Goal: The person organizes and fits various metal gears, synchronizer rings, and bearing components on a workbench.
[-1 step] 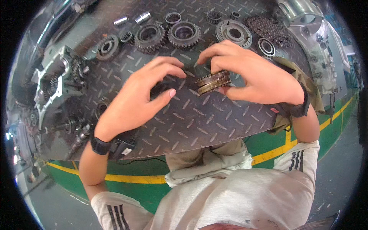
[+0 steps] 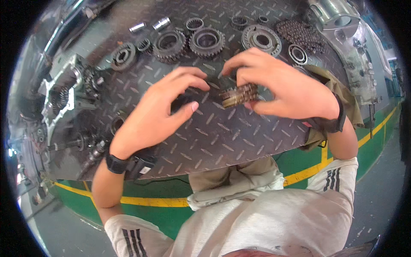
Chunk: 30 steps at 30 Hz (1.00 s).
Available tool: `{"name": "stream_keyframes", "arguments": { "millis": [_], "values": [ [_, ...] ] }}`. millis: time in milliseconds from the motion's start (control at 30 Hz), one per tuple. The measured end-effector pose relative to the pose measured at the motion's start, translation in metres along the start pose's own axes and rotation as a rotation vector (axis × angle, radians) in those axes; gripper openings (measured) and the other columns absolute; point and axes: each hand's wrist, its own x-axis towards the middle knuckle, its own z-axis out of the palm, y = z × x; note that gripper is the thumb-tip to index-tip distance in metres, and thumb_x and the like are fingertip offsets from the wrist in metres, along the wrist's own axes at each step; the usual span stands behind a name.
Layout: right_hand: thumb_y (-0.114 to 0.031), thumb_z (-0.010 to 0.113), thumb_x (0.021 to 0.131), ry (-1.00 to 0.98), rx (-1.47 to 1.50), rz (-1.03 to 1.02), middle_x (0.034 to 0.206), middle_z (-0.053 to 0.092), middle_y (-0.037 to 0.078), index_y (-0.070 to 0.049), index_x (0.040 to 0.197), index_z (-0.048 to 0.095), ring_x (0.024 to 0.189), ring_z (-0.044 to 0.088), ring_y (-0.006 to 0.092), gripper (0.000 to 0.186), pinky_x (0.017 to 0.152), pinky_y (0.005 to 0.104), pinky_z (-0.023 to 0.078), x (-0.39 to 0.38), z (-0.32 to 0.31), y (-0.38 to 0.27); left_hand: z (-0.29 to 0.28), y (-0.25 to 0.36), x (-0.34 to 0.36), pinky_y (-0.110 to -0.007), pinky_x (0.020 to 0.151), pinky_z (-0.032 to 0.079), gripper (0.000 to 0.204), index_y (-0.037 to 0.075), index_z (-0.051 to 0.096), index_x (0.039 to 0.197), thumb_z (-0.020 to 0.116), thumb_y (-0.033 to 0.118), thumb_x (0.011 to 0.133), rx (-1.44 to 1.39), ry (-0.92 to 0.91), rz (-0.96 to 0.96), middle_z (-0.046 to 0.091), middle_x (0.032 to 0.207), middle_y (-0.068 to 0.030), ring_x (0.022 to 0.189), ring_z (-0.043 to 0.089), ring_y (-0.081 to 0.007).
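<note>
Between the thumb and fingers of my right hand (image 2: 278, 88) is a stack of brass-coloured toothed rings (image 2: 234, 97), like gearbox synchronizer rings. The stack is held on edge a little above the dark metal tabletop (image 2: 205, 150) and looks slightly blurred. Its far side is hidden by my fingers. My left hand (image 2: 154, 113) hovers to the left of the rings, fingers curved and apart from the thumb, with nothing in it. Beyond both hands, a row of parts includes two dark gears (image 2: 207, 43) (image 2: 169, 45) and a round toothed hub (image 2: 262, 40).
At the left stands an open metal housing (image 2: 64, 92), with a shaft (image 2: 92, 154) nearer me. A chain (image 2: 300, 35) and a bearing ring (image 2: 298, 54) lie at the far right, beside a large metal casing (image 2: 357, 64). An olive cloth (image 2: 342, 90) lies under my right forearm.
The ring stack has turned slightly in my right hand. The whole view has shifted a little; my left hand keeps its open shape.
</note>
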Motion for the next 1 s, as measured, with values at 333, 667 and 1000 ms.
{"name": "stream_keyframes", "arguments": {
  "millis": [333,667,1000],
  "values": [
    [-0.029,0.083,0.095,0.003,0.389,-0.036,0.155,0.062,0.020,0.004,0.101,0.079,0.135,0.062,0.0335,0.033,0.115,0.0460,0.047,0.004,-0.001,0.003,-0.003,0.008,0.001,-0.042,0.107,0.053,0.039,0.004,0.068,0.133,0.073,0.004,0.094,0.004,-0.069,-0.028,0.059,0.155,-0.0134,0.138,0.061,-0.0315],
    [-0.007,0.076,0.098,0.203,1.026,-0.111,0.163,0.058,0.015,0.003,0.162,0.051,0.140,0.060,0.0191,0.069,0.117,0.0373,0.049,0.000,-0.015,-0.005,-0.004,0.016,0.003,-0.041,0.107,0.052,0.041,0.005,0.068,0.135,0.072,-0.001,0.094,-0.004,-0.076,-0.063,0.060,0.153,-0.0127,0.137,0.061,-0.0320],
    [-0.001,0.073,0.084,0.316,-0.291,-0.362,0.161,0.052,0.022,-0.004,0.128,0.072,0.126,0.068,0.0401,0.044,0.100,0.0454,0.060,-0.001,-0.009,-0.035,0.001,0.004,-0.004,-0.042,0.105,0.054,0.036,0.003,0.068,0.132,0.070,0.003,0.097,0.079,0.019,0.018,0.061,0.148,-0.0152,0.130,0.064,-0.0367]
  ]
}}
